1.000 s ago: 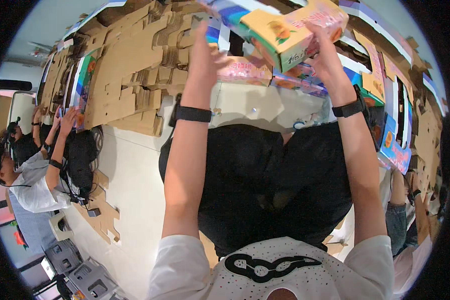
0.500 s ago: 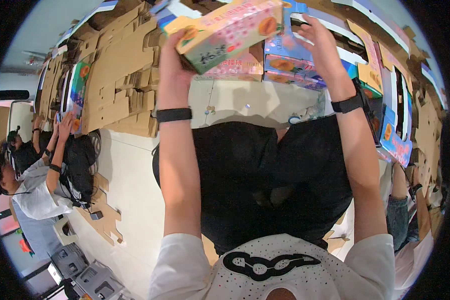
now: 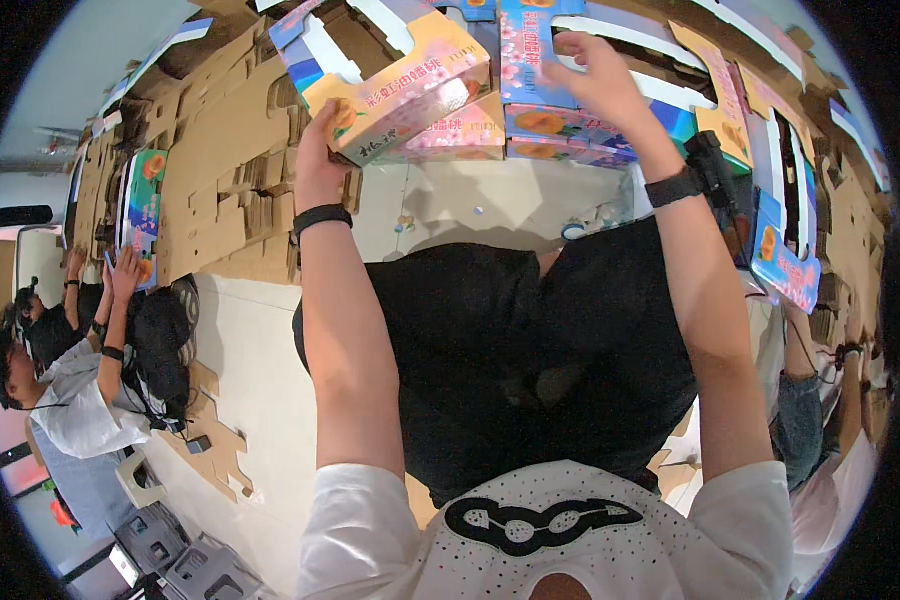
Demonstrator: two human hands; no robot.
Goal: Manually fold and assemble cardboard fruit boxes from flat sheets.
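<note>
My left hand (image 3: pixel 322 165) grips the near left corner of a printed carton (image 3: pixel 425 85), its thumb on the yellow side. The carton is tilted, with a cut-out opening in its top and pink blossoms and an orange fruit on its yellow panel. My right hand (image 3: pixel 610 92) is open, thumb and fingers apart, above the blue printed cartons and nearest to a blue carton panel (image 3: pixel 528 55). Whether its fingertips touch that panel I cannot tell. A pink carton (image 3: pixel 470 138) is partly hidden below the held one.
Flat brown cardboard blanks (image 3: pixel 225 160) are stacked at the left. More printed cartons (image 3: pixel 785 255) stand at the right. Co-workers sit on both sides, one in a white shirt (image 3: pixel 85 410) at the left. Grey plastic stools (image 3: pixel 205 570) stand at the lower left.
The carton in my left hand has moved left and turned, so its top opening now shows. My right hand has shifted left toward the blue carton panel.
</note>
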